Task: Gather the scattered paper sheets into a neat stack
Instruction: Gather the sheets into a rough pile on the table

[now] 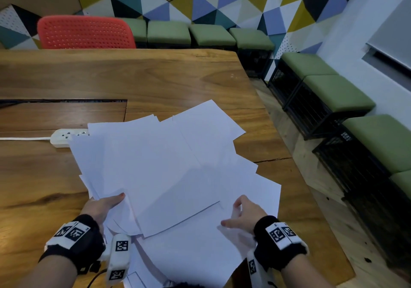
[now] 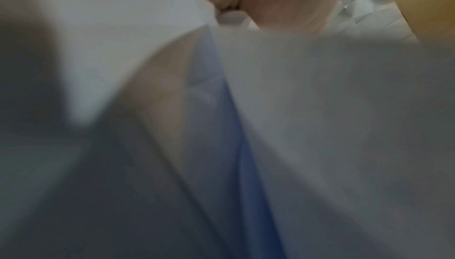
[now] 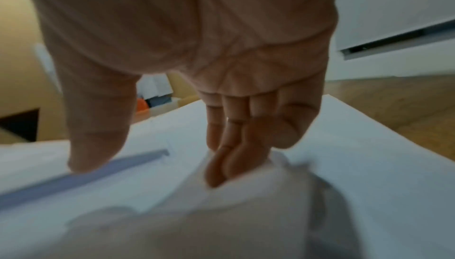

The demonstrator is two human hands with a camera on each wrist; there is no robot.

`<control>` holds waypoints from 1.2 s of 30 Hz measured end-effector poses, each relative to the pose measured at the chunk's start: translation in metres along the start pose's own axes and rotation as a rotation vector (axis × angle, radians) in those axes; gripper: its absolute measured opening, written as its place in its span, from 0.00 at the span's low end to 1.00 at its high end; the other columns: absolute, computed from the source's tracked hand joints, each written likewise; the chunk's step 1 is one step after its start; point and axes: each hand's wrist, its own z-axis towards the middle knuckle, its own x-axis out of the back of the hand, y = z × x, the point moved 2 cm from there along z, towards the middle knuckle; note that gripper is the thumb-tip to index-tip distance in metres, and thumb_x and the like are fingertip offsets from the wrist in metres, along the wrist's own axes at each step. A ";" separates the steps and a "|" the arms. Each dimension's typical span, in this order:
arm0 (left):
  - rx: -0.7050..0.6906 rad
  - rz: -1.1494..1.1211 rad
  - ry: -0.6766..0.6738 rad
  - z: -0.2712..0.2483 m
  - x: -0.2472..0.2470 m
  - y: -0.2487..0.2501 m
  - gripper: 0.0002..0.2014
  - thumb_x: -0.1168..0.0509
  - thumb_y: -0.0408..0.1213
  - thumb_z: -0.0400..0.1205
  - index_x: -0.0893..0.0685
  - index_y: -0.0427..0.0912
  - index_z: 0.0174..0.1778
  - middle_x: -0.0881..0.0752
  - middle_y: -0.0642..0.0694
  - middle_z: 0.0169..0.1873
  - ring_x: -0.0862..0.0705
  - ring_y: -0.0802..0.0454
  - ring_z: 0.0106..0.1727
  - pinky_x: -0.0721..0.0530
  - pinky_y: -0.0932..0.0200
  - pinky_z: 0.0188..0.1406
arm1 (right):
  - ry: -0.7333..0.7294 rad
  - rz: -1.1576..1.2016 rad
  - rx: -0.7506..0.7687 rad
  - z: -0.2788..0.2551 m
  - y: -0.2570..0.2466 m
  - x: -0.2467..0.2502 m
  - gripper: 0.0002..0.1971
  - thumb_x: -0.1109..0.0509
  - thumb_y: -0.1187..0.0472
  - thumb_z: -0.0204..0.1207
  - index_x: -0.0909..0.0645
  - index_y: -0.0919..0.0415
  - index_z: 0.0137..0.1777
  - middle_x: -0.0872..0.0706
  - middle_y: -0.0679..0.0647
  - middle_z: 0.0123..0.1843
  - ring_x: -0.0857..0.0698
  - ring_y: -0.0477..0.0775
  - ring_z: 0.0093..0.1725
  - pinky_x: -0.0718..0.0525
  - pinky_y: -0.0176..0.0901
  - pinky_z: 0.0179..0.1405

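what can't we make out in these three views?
- Sheet count: in the head view the paper sheets overlap, so lower ones are hidden.
- Left hand: in the head view only the thumb shows on top; the fingers are under the paper. The left wrist view is blurred.
- Power strip: its right end is covered by paper.
- Right hand: fingertips tuck beneath a lifted sheet; motion blur hides how many it holds.
- Near edge of the pile: cut off by the frame bottom.

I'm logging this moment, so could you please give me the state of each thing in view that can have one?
Sheets: fanned out, overlapping, not yet squared.
Left hand: grips the sheets' left edge, thumb on top.
Right hand: fingers tucked under a sheet edge, thumb on top.
Power strip: flat on the table, partly under the sheets.
Table: bears the sheets.
Chair: empty, at the far edge.
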 end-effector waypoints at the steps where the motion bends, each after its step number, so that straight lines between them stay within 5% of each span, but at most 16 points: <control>1: -0.006 -0.003 0.002 -0.001 0.000 0.001 0.28 0.24 0.31 0.70 0.22 0.34 0.67 0.14 0.36 0.59 0.16 0.35 0.58 0.23 0.35 0.65 | -0.003 0.001 0.003 0.001 0.000 -0.002 0.28 0.23 0.45 0.64 0.29 0.54 0.60 0.21 0.52 0.54 0.19 0.53 0.53 0.19 0.43 0.52; 5: 0.024 0.006 0.012 -0.004 0.000 0.004 0.27 0.23 0.32 0.68 0.20 0.34 0.65 0.14 0.34 0.57 0.15 0.34 0.58 0.22 0.31 0.63 | -0.018 0.036 0.024 0.004 -0.001 -0.007 0.16 0.21 0.49 0.63 0.23 0.52 0.43 0.18 0.49 0.44 0.18 0.49 0.45 0.18 0.42 0.48; 9: 0.068 -0.014 -0.041 -0.003 0.005 0.006 0.41 0.16 0.39 0.55 0.20 0.36 0.65 0.14 0.36 0.59 0.16 0.33 0.59 0.22 0.30 0.61 | -0.043 0.141 0.022 0.004 -0.001 -0.012 0.21 0.20 0.52 0.62 0.25 0.55 0.50 0.19 0.51 0.47 0.17 0.52 0.40 0.13 0.47 0.43; 13: 0.114 -0.037 -0.161 -0.022 -0.009 0.017 0.21 0.31 0.30 0.76 0.21 0.31 0.66 0.16 0.32 0.61 0.17 0.33 0.61 0.18 0.42 0.55 | -0.067 0.163 0.053 0.008 -0.002 -0.016 0.22 0.20 0.49 0.62 0.25 0.54 0.51 0.17 0.51 0.43 0.17 0.49 0.37 0.17 0.42 0.40; 18: 0.153 -0.042 -0.205 -0.027 -0.014 0.025 0.21 0.33 0.32 0.78 0.21 0.32 0.68 0.16 0.32 0.62 0.17 0.34 0.61 0.18 0.41 0.56 | 0.014 0.168 0.110 0.016 -0.004 -0.018 0.14 0.21 0.50 0.64 0.24 0.54 0.37 0.19 0.49 0.35 0.20 0.48 0.34 0.22 0.38 0.34; 22: 0.160 -0.020 -0.281 -0.034 -0.018 0.030 0.22 0.32 0.34 0.73 0.19 0.34 0.64 0.14 0.34 0.59 0.15 0.37 0.58 0.12 0.42 0.46 | 0.010 0.287 0.106 0.016 -0.004 -0.019 0.14 0.21 0.55 0.64 0.25 0.56 0.40 0.20 0.51 0.36 0.21 0.51 0.35 0.23 0.39 0.34; 27: 0.142 0.042 -0.223 -0.039 -0.016 0.032 0.28 0.27 0.31 0.66 0.19 0.29 0.64 0.16 0.29 0.61 0.17 0.31 0.61 0.21 0.33 0.63 | 0.126 0.341 0.188 0.020 -0.003 -0.011 0.12 0.28 0.64 0.71 0.26 0.57 0.30 0.21 0.54 0.31 0.22 0.53 0.35 0.26 0.40 0.35; 30: 0.129 0.084 -0.225 -0.041 -0.017 0.031 0.29 0.25 0.28 0.62 0.18 0.30 0.61 0.15 0.29 0.59 0.16 0.30 0.60 0.24 0.29 0.64 | 0.182 0.375 0.184 0.024 -0.003 0.002 0.14 0.31 0.69 0.72 0.25 0.57 0.27 0.18 0.59 0.33 0.21 0.54 0.36 0.25 0.41 0.37; 36: 0.097 0.112 -0.281 -0.044 -0.023 0.026 0.17 0.32 0.22 0.72 0.16 0.33 0.58 0.13 0.30 0.56 0.12 0.36 0.50 0.12 0.39 0.45 | 0.214 0.495 0.212 0.027 -0.009 0.018 0.10 0.29 0.69 0.73 0.19 0.56 0.31 0.13 0.58 0.34 0.15 0.55 0.34 0.17 0.41 0.36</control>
